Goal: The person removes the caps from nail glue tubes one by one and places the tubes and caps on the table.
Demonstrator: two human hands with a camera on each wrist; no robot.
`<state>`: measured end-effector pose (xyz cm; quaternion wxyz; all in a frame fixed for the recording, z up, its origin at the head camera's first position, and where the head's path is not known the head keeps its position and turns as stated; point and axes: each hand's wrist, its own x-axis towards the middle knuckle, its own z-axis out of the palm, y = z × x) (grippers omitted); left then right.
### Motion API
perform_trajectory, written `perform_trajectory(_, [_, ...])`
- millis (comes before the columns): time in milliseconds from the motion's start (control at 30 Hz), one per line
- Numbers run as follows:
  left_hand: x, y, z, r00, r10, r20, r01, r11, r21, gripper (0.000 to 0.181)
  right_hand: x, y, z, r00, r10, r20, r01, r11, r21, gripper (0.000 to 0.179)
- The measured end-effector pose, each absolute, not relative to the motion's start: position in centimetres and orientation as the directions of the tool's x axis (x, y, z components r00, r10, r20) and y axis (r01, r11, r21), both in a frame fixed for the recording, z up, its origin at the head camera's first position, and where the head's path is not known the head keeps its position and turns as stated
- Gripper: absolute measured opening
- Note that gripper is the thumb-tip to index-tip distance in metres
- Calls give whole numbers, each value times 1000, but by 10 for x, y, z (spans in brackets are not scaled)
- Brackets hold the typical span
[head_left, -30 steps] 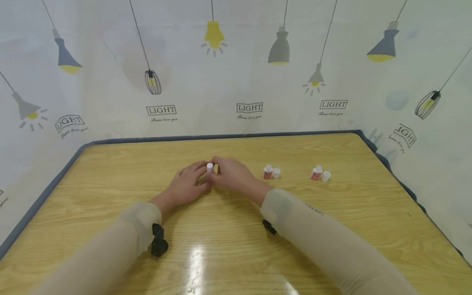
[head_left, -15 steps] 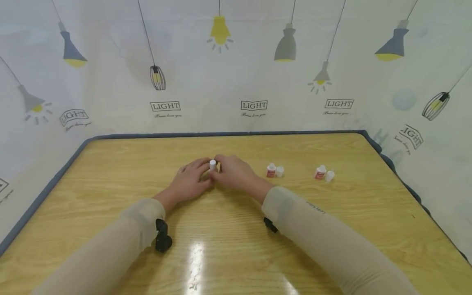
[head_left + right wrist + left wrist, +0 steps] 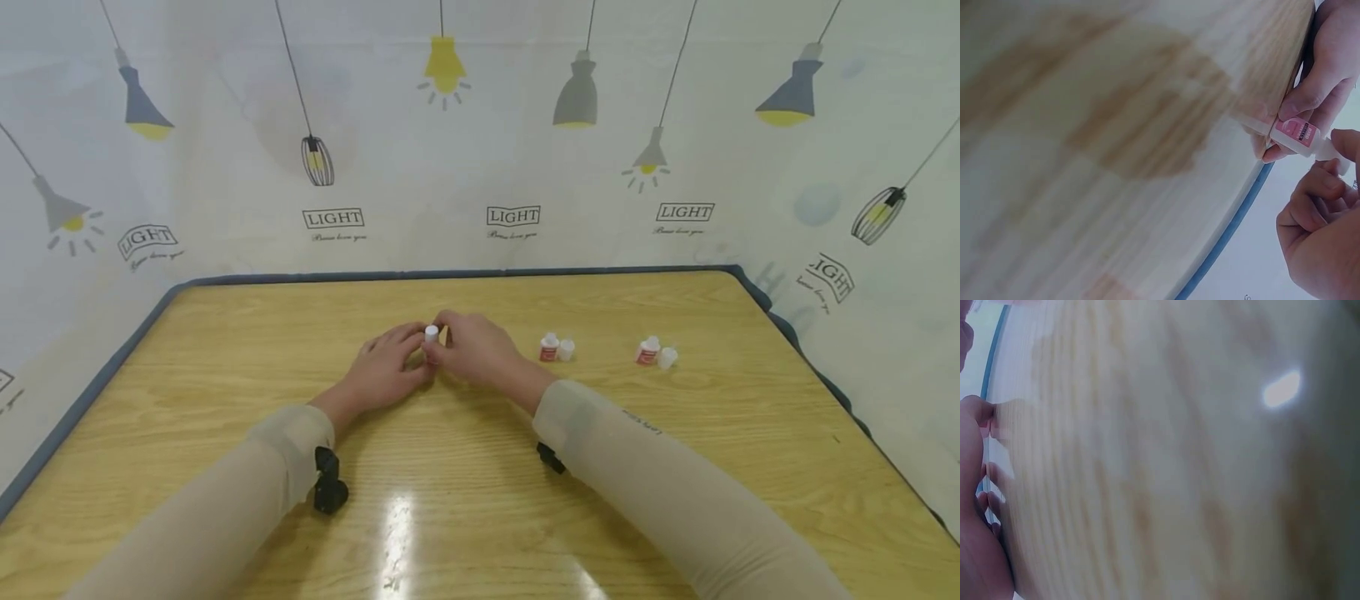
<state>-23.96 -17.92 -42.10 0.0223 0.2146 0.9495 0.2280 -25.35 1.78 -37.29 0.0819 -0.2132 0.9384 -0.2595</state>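
In the head view both hands meet at a small white bottle near the middle of the table, its white cap (image 3: 431, 332) showing on top. The right wrist view shows the bottle's body (image 3: 1294, 134) with a pink label, standing upright on the wood. My left hand (image 3: 384, 367) steadies that body low down between thumb and fingers. With thumb and curled fingers, my right hand (image 3: 480, 348) pinches the cap (image 3: 1329, 153). Only the edge of the left hand (image 3: 982, 537) enters the left wrist view, and the bottle is mostly hidden there.
Right of the hands stands a red-labelled bottle (image 3: 549, 350) with a loose white cap (image 3: 567, 349) beside it. Farther right is another such bottle (image 3: 647, 352) with its cap (image 3: 667, 358). A lamp-printed sheet (image 3: 420, 167) rises behind the wooden table (image 3: 465, 483).
Both hands keep their places at the bottle. The head view has shifted slightly; the other bottles and caps stay where they were on the table.
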Motion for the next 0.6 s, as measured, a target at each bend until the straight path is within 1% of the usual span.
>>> perform_trajectory(200, [-241,-178,-422,-906,419,56,400,806,437,51,-251,20,-366,-897,-441,-20,-368,772,-517,33])
perform_trajectory(467, [-249,-182,-435,-908,416,46,387,791,474,61,-248,24,-353,-888,-457,45,-419,765,-490,34])
perform_trajectory(600, [-252,-183,-436,-906,421,47,391,788,475,61,-248,26,-350,-887,-458,62,-429,765,-480,34])
